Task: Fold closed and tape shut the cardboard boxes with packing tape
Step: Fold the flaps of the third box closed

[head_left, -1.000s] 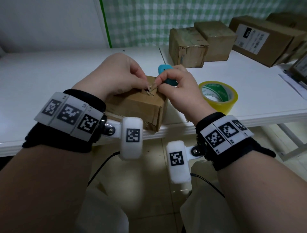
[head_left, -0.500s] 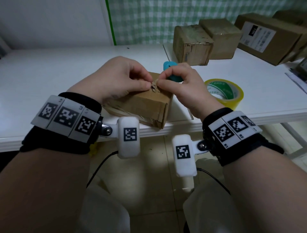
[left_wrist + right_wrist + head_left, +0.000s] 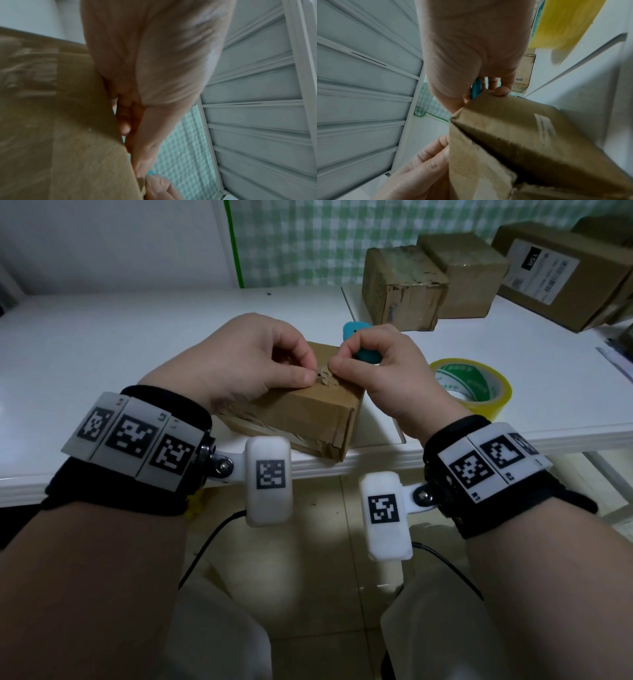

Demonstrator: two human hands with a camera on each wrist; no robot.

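Observation:
A small brown cardboard box (image 3: 301, 412) lies at the table's near edge, its near corner over the edge. My left hand (image 3: 313, 373) rests on its top, thumb and forefinger pinching a torn scrap (image 3: 325, 376) on the top edge. My right hand (image 3: 337, 364) meets it from the right, thumb tip on the same scrap, while its curled fingers hold a teal tool (image 3: 356, 328). The left wrist view shows the box (image 3: 60, 121) beside my left hand (image 3: 130, 135). In the right wrist view my right hand (image 3: 479, 94) touches the box (image 3: 522, 135) at its top corner, the teal tool (image 3: 476, 86) in the palm.
A yellow roll of packing tape (image 3: 479, 392) lies flat on the white table (image 3: 102, 344), right of my right hand. At the back right stand two taped brown boxes (image 3: 400, 289) (image 3: 469, 278) and a longer labelled box (image 3: 555, 268). A checked wall runs behind.
The fingertips of both hands have drawn together on the scrap atop the box. The box and the tape roll stay where they were.

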